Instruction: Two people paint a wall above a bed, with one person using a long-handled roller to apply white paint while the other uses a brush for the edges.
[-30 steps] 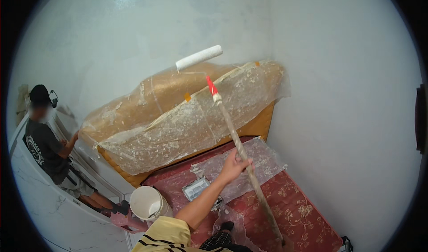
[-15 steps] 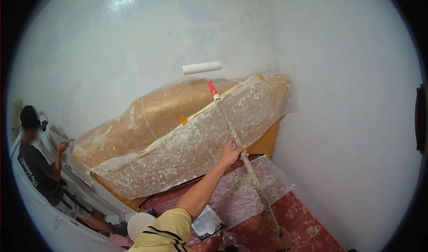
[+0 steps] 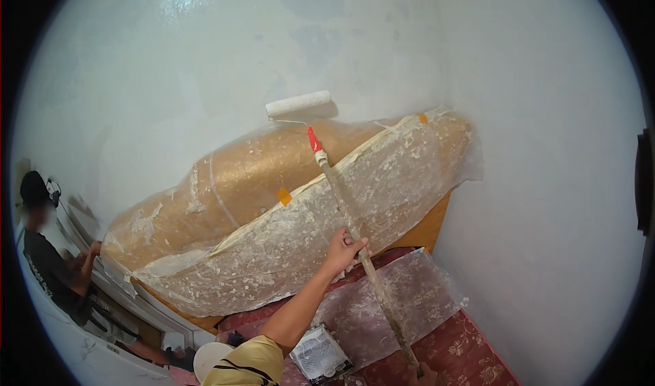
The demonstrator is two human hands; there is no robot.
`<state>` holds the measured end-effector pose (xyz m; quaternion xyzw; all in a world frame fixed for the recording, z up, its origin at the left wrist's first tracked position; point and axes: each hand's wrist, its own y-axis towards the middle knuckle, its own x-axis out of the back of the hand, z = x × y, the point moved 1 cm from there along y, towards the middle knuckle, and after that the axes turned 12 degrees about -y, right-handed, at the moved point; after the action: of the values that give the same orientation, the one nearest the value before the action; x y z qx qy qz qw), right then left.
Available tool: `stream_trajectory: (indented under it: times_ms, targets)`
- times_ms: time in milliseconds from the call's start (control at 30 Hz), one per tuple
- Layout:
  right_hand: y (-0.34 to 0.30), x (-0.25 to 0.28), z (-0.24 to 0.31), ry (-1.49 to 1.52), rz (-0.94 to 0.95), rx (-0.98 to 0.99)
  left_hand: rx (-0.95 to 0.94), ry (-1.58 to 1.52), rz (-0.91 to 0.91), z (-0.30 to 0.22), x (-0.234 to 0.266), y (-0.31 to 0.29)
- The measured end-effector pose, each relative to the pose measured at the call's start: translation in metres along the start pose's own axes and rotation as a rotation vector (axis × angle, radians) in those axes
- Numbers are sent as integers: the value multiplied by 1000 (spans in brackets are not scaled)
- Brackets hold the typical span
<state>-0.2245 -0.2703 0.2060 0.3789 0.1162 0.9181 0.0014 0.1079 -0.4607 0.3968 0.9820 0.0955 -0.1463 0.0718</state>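
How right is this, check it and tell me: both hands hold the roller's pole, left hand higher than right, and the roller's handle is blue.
One thing is wrong: the roller's handle is red, not blue, as the head view shows. Both hands do hold the pole, left hand higher than right hand.
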Motion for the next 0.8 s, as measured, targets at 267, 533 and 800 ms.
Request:
stream_trajectory:
  times_ms: [267,533,800]
  targets:
    - [9,-22,14,71,193,-105,-39,43,-81,10,34,7]
    - [27,-35,34,149,250,-105,12,61,-127,-2,49,10]
    - [29,-72,30,108,150,7,-24,86,-60,-23,57,25]
